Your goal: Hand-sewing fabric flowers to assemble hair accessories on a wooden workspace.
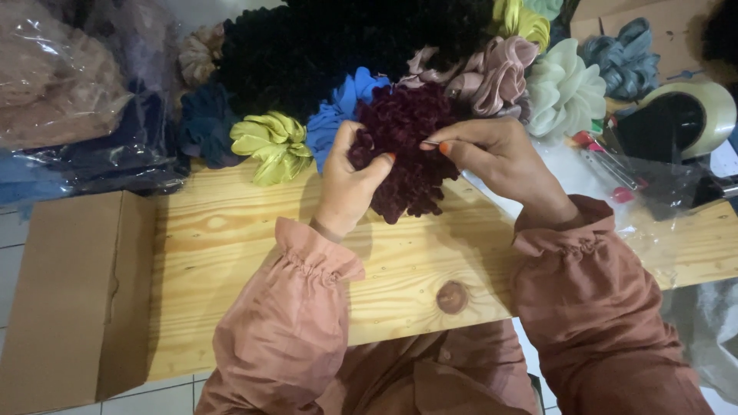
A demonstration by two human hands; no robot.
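Both hands are on the maroon scrunchie, held just above the far edge of the wooden board, about mid-width. Left hand is curled around its left side, thumb pressed into the ruffles; right hand pinches the upper right rim between thumb and forefinger, possibly with something thin and pale at the fingertips, too small to call. Judging by the plush ruffled fabric, the piece is light, soft and fully compressible: no stiffness, no break risk, not slippery, but shapeless and floppy. Best hold is probably a pinch through the gathered core or rim, not the loose outer folds, which would just stretch. Neighbours crowd the far edge: yellow-green satin scrunchie and blue scrunchie to the left, dusty pink scrunchie just behind. Tape dispenser sits near the board's far right corner.
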